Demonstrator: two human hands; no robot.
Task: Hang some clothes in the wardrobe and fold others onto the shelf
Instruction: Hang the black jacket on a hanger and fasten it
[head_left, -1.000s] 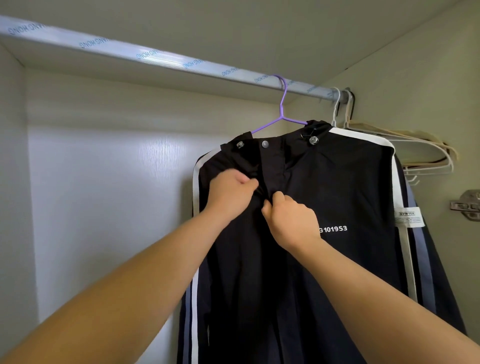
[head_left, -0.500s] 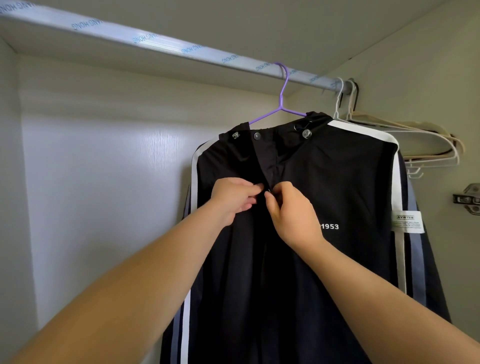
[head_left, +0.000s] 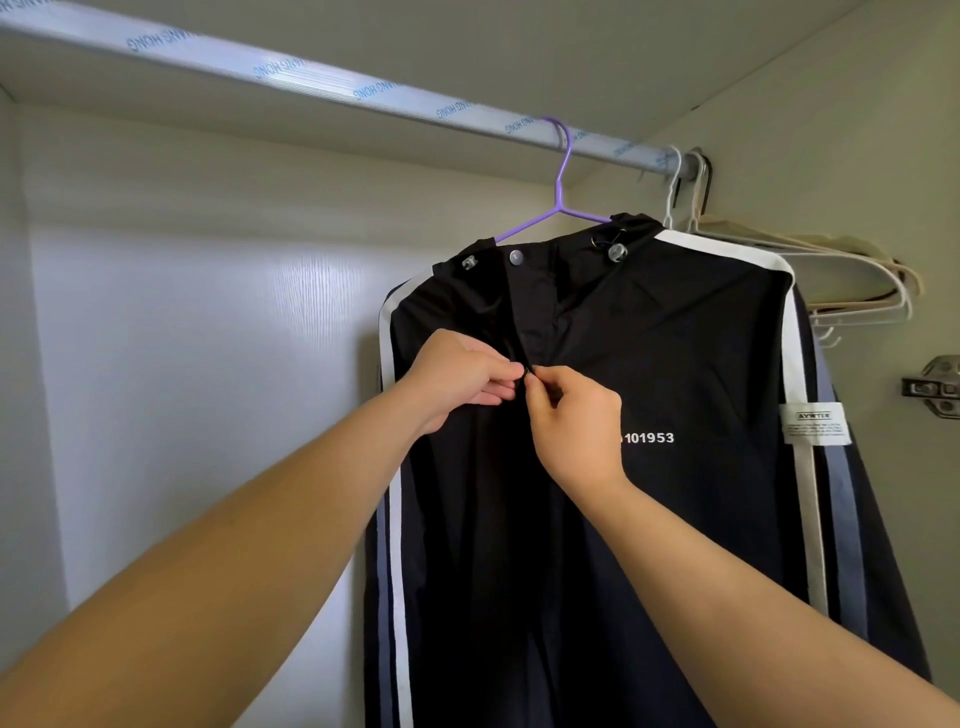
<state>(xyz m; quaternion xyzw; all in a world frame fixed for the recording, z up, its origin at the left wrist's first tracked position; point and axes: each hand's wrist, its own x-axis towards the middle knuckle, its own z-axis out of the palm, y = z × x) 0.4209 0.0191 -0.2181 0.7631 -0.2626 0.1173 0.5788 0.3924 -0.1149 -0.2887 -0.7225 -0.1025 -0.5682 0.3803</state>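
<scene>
Head cam: jacket (head_left: 675, 519) hangs on purple hanger (head_left: 563, 171) off the rail (head_left: 311, 78), right of centre in the wardrobe. Vs 1 s ago, your hands went from bunched grips on the front to fine pinches meeting at the placket. Left hand (head_left: 457, 376) has fingers clamped on the left edge. Right hand (head_left: 576, 415) has fingers clamped on a small dark bit, prob. a zip pull, too small to tell. Hanging looks done; you're fastening the front, I'd say.
</scene>
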